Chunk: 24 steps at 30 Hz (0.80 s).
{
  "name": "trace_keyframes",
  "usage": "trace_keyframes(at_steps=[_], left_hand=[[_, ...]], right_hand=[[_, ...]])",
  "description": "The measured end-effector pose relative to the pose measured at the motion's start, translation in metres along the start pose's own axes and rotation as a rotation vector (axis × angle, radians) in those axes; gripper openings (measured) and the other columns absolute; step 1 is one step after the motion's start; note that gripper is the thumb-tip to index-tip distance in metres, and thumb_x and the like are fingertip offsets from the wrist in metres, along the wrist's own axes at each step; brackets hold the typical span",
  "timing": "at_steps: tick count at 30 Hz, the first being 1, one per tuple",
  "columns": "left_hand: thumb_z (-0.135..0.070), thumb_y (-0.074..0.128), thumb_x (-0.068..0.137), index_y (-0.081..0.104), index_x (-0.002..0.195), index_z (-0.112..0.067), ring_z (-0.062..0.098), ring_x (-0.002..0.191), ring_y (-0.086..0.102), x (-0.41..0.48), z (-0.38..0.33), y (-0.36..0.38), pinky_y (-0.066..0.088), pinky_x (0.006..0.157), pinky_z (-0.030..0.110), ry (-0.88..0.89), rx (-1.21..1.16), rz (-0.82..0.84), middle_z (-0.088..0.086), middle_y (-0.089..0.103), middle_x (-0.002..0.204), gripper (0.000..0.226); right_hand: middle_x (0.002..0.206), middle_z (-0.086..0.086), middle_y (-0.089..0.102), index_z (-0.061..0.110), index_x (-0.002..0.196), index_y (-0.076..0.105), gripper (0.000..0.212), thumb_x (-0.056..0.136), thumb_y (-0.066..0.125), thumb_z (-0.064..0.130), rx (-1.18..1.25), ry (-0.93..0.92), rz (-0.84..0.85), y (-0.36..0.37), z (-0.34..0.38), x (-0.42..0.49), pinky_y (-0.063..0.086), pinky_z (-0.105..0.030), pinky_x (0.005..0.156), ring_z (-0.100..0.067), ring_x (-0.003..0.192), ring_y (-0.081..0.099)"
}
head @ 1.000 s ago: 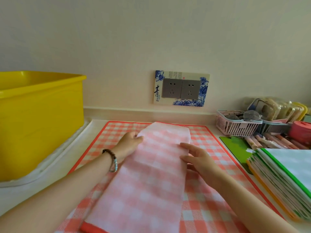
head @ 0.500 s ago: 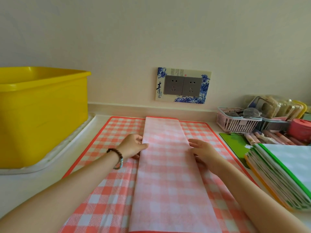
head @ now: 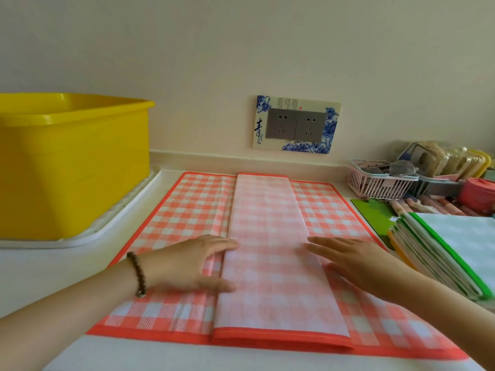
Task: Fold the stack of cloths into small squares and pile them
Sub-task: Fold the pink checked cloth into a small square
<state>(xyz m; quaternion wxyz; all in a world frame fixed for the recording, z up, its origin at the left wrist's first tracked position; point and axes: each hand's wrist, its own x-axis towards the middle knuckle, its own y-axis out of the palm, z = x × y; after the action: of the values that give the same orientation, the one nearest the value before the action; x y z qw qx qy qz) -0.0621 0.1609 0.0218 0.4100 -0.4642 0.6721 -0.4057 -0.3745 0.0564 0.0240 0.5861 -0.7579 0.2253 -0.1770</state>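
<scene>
A pale pink checked cloth [head: 270, 253], folded into a long narrow strip, lies lengthwise down the middle of a spread red-and-white checked cloth [head: 187, 210] with an orange border. My left hand [head: 192, 263] lies flat at the strip's left edge, fingers apart, a bead bracelet on its wrist. Flat against the right edge rests my right hand [head: 348, 258], its fingertips on the strip. Neither hand grips anything. A stack of flat cloths [head: 442, 250] with green and orange borders sits at the right.
A large yellow tub [head: 72, 162] stands on a white tray [head: 80, 236] at the left. At the back right are a pink basket [head: 380, 183], food packets and a red container [head: 479, 194]. A wall socket plate [head: 296, 124] is behind.
The strip was slanted and raised at its far end, then came to lie flat and straight. Both hands slid toward me along its edges and flattened out.
</scene>
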Motion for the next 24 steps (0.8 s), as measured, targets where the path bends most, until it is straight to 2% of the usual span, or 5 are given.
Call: trace_keyframes(at_steps=[3,8,16,20,24], left_hand=[[-0.074,0.054,0.071,-0.002,0.148,-0.040,-0.002,0.141,-0.005,-0.004,-0.001,0.005,0.001,0.110,0.023,0.018,0.091,0.076,-0.027,-0.008,0.152,0.101],[-0.080,0.050,0.059,-0.018,0.146,-0.035,0.002,0.138,-0.023,-0.007,-0.006,0.005,-0.011,0.112,0.029,-0.003,0.194,0.188,-0.020,-0.027,0.150,0.119],[-0.080,0.052,0.061,-0.027,0.143,-0.032,0.003,0.134,-0.031,-0.004,-0.002,0.009,-0.018,0.109,0.030,-0.010,0.230,0.237,-0.019,-0.037,0.145,0.123],[-0.084,0.031,0.064,-0.006,0.149,-0.033,-0.006,0.134,-0.013,-0.004,-0.001,0.017,-0.009,0.109,0.026,0.015,0.110,0.062,-0.021,-0.014,0.154,0.106],[-0.091,0.002,0.059,0.029,0.146,-0.030,-0.022,0.121,0.020,-0.001,0.004,0.014,0.009,0.097,-0.004,0.028,-0.278,-0.111,-0.023,0.026,0.146,0.109]], right_hand=[[0.156,0.012,0.013,0.037,0.145,-0.002,0.072,0.096,0.048,0.023,-0.089,-0.080,0.029,-0.002,0.002,-0.005,0.009,-0.020,0.109,-0.008,0.141,0.025],[0.121,0.005,0.065,0.018,0.130,0.055,0.092,0.047,0.092,0.029,-0.173,-0.194,-0.164,0.008,0.001,-0.001,0.035,-0.017,0.088,-0.007,0.099,0.067],[0.130,0.004,0.059,0.024,0.136,0.046,0.071,0.073,0.078,0.016,-0.014,-0.231,-0.262,0.023,-0.002,0.008,0.053,-0.029,0.088,-0.013,0.110,0.063],[0.132,0.009,0.057,0.032,0.132,0.051,0.051,0.085,0.065,0.017,0.221,-0.116,-0.286,0.027,-0.002,0.008,0.050,-0.036,0.096,-0.014,0.118,0.058],[0.121,0.030,0.054,0.040,0.122,0.058,0.035,0.092,0.053,0.022,0.449,0.037,-0.284,0.027,-0.001,0.013,0.036,-0.006,0.095,0.006,0.113,0.052]])
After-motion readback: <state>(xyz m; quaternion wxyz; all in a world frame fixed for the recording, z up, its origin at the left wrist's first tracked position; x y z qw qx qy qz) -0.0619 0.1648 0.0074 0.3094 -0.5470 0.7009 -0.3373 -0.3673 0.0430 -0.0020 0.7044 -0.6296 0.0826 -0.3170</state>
